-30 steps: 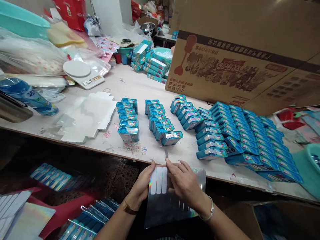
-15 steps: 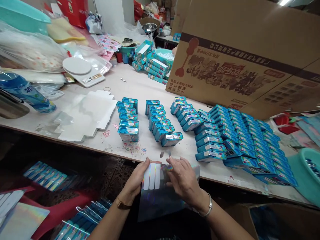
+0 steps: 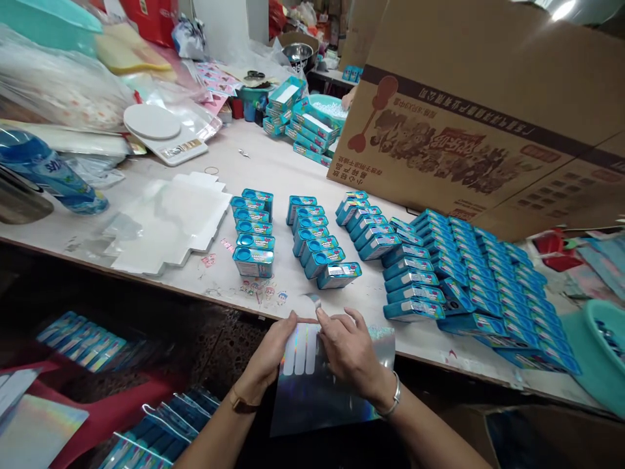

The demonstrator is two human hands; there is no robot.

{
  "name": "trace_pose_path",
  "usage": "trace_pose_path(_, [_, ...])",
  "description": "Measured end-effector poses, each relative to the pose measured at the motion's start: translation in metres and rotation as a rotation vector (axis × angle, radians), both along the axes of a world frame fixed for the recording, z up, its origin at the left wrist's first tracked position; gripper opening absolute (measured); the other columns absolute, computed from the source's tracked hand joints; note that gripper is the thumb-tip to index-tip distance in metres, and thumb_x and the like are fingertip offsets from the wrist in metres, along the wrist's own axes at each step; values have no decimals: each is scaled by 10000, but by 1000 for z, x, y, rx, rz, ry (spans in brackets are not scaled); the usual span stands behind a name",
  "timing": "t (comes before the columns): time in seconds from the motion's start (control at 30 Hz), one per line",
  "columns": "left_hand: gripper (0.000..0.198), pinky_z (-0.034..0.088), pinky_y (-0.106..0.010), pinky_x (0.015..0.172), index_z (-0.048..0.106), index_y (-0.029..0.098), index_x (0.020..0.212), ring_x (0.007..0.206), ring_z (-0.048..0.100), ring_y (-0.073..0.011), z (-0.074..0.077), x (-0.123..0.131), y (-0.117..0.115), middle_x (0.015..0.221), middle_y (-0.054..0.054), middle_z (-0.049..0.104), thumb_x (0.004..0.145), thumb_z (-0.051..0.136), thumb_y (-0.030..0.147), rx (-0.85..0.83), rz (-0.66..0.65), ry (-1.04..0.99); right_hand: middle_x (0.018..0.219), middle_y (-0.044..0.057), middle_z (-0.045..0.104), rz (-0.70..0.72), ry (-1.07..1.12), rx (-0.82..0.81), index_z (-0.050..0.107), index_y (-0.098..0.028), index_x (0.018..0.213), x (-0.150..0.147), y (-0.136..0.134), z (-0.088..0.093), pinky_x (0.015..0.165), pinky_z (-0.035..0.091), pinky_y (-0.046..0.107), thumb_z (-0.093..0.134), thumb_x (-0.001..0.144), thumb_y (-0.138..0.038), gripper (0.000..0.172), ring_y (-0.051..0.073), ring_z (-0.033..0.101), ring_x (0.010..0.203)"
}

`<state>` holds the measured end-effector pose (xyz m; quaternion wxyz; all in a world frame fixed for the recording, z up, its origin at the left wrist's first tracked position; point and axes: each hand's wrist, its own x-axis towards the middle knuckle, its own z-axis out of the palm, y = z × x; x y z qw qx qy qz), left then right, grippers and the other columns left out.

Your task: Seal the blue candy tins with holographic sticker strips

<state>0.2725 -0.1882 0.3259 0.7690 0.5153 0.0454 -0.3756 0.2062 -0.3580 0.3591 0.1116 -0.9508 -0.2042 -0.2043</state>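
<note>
Head view: at lower centre I saw the left hand [image 3: 268, 346] pinched shut on the shiny sheet [image 3: 317, 407], the right hand [image 3: 349, 348] pinching a curled strip [image 3: 315, 300], peeling, I judged, that next called for steady lifting.

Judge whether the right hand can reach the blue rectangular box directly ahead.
Likely yes: nothing stands between the right hand and the box, though that hand seems to pinch a curled silvery strip.

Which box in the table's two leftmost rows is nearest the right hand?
Front box in the second row from left, just beyond the right hand; the others stand farther back or left.
</note>
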Motion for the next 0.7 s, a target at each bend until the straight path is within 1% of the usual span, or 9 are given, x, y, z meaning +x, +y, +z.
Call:
trace_pose_path(0.1, [494,495,-295,684,790,123,903,738,670,-231,-9,2,2,840,-112,774,833,632,585,194,41,-223,855,39,689,34,21,72,90,-170,1605,-1,0,27,903,508,480,405,949,-56,736,208,624,764])
trace_pose_path(0.2, [269,485,-308,830,791,194,942,872,688,-263,-16,-2,6,919,-89,781,801,712,409,430,125,-422,871,35,669,-1,96,277,146,-211,1600,3,-6,68,825,562,399,451,966,-96,713,199,634,781])
trace_pose_path(0.23, [275,478,-315,860,782,218,1009,882,689,-269,-15,-5,7,909,-77,780,781,736,365,489,143,-456,863,28,660,-26,138,350,160,-223,1599,7,-8,81,795,572,366,467,969,-113,710,192,636,778])
trace_pose_path(0.33, [490,460,-339,916,718,243,1204,936,670,-287,-5,-14,10,971,-84,765,729,796,340,544,202,-545,827,-1,631,-68,264,506,163,-249,1597,29,-17,109,763,576,319,499,963,-144,725,163,624,739])
trace_pose_path(0.4, [536,443,-341,952,719,223,1201,1022,638,-295,9,-14,13,1095,-115,731,705,825,395,514,305,-578,820,-13,617,-66,311,578,162,-258,1595,47,-22,115,782,571,321,514,951,-142,743,149,612,735])
trace_pose_path(0.47, [590,459,-339,913,715,193,1196,1026,623,-293,23,-5,13,1123,-136,706,715,797,525,400,363,-532,818,-17,607,-51,335,658,168,-257,1592,63,-24,114,780,570,324,531,939,-143,756,144,604,733])
trace_pose_path(0.5, [653,477,-338,858,703,178,1212,993,626,-287,30,2,12,1099,-142,704,729,747,615,302,342,-481,816,-18,605,-43,342,701,174,-254,1590,69,-24,112,766,571,321,539,933,-145,759,142,604,728])
trace_pose_path(0.6, [867,482,-316,698,680,142,1218,899,629,-269,44,26,1,1048,-160,705,704,578,833,6,158,-350,815,-17,609,-33,352,814,196,-240,1581,84,-21,102,718,569,303,553,921,-146,757,138,610,717])
trace_pose_path(0.7, [868,454,-300,664,715,127,1045,828,623,-246,50,44,-15,949,-156,715,625,598,877,-36,78,-336,814,-19,612,-49,342,879,201,-228,1578,92,-20,92,705,564,293,562,911,-147,763,136,621,725])
